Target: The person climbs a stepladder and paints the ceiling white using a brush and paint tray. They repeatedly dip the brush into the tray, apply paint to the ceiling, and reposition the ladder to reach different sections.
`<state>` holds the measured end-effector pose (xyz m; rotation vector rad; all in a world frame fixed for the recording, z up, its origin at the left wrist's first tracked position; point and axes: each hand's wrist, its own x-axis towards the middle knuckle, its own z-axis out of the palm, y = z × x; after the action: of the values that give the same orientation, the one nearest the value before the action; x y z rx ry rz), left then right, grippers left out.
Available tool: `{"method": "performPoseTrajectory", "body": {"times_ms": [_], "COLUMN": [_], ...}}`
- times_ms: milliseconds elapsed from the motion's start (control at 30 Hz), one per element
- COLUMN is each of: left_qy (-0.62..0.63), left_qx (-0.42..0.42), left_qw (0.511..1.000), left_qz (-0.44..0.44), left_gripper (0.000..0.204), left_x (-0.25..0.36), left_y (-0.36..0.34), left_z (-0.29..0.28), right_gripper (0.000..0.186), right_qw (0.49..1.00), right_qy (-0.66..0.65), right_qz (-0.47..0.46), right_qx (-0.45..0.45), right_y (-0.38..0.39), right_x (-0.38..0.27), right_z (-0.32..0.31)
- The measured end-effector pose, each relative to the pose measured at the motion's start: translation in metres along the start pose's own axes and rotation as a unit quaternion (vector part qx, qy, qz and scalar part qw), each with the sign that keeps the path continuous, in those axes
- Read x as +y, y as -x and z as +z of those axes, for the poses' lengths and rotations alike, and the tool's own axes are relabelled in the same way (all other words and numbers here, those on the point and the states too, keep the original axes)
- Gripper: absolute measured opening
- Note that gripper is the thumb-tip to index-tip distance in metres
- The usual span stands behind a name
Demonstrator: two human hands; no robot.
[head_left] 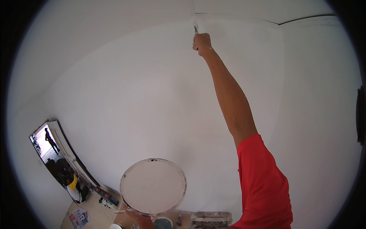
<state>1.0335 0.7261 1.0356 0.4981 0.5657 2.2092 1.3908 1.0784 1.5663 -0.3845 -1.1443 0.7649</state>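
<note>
A wide stretch of white wall (152, 95) lies open between the raised right hand (201, 41) and a round pale disc (153, 187), which blocks access to the cluttered floor (97, 208) beneath

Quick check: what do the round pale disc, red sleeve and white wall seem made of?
Round pale disc: perhaps plastic, matte; its face looks flat and even, but coated board is possible.
Red sleeve: likely cloth, soft and matte, given its folds.
White wall: probably painted plaster, matte, as its shading is soft without glare.
</note>
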Motion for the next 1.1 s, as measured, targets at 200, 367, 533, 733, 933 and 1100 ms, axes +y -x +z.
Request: {"method": "performPoseTrajectory", "body": {"times_ms": [200,367,533,733,933,1100], "left_qy": [0.015,-0.018,-0.038,0.041,-0.042,-0.007], "left_qx": [0.003,0.004,-0.002,0.004,-0.010,-0.006], "left_qw": [1.000,1.000,0.999,0.999,0.998,1.000], "left_qz": [-0.010,0.006,0.020,-0.013,0.036,0.011], "left_gripper": [0.069,0.068,0.066,0.067,0.067,0.066], "left_x": [-0.043,-0.053,-0.041,-0.011,-0.014,-0.068], "left_y": [0.013,0.011,0.007,0.005,-0.004,-0.017], "left_z": [-0.002,-0.005,0.006,0.020,0.013,0.021], "right_gripper": [0.027,0.026,0.027,0.028,0.027,0.027], "right_qw": [0.995,0.999,0.998,0.998,0.998,0.994], "right_qy": [-0.034,-0.027,-0.024,-0.035,-0.007,-0.009], "right_qz": [-0.079,-0.019,-0.048,-0.052,-0.061,-0.108], "right_qx": [-0.040,-0.034,-0.032,-0.032,-0.016,-0.009], "right_y": [0.024,0.020,-0.002,0.014,-0.011,-0.019], "right_x": [0.040,0.061,0.031,0.039,0.037,0.086], "right_z": [-0.056,-0.070,-0.037,-0.025,-0.016,-0.065]}}
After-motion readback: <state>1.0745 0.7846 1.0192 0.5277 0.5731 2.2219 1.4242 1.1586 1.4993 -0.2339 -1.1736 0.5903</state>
